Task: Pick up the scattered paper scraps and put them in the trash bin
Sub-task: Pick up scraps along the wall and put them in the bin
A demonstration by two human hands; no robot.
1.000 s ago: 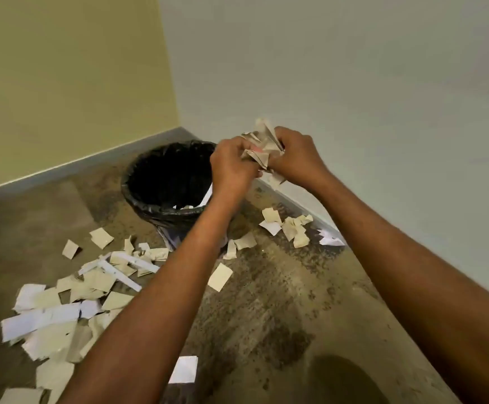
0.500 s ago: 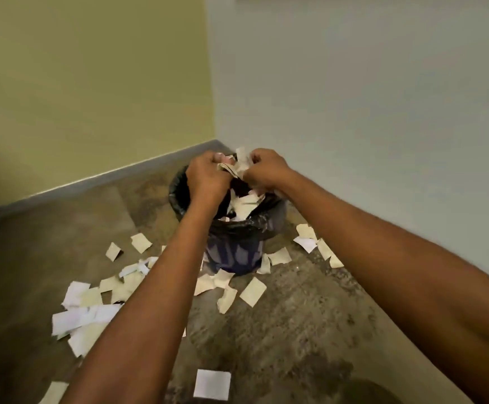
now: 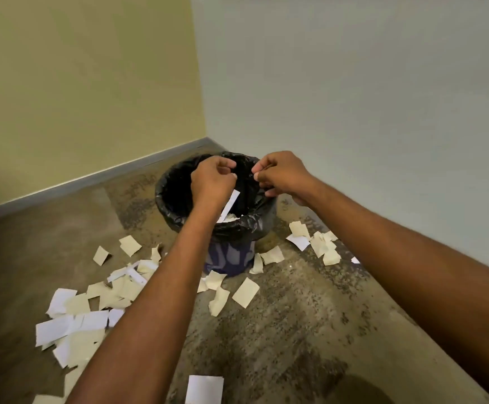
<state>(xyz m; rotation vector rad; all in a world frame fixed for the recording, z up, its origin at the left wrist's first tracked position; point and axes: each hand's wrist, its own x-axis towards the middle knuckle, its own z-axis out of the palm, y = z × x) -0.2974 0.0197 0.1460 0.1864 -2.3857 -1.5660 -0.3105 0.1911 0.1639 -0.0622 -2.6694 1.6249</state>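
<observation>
The trash bin (image 3: 169,212), dark with a black liner, stands in the corner of the room. Both hands hover over its mouth. My left hand (image 3: 211,182) and my right hand (image 3: 282,173) have loosely curled, parted fingers and hold nothing that I can see. A white paper strip (image 3: 231,205) hangs in the air just below my left hand, above the scraps inside the bin (image 3: 233,218). Several cream and white paper scraps (image 3: 74,325) lie on the floor left of the bin, and others (image 3: 320,243) to its right.
More scraps lie in front of the bin (image 3: 244,293), and a white piece (image 3: 204,389) sits near the bottom edge. The floor is stained grey-brown concrete. A yellow wall stands at the left and a pale wall (image 3: 354,112) close on the right.
Both hands held a crumpled bundle of scraps and moved over the bin. Now the bundle is gone from my hands, the fingers have come apart, and a strip is dropping in.
</observation>
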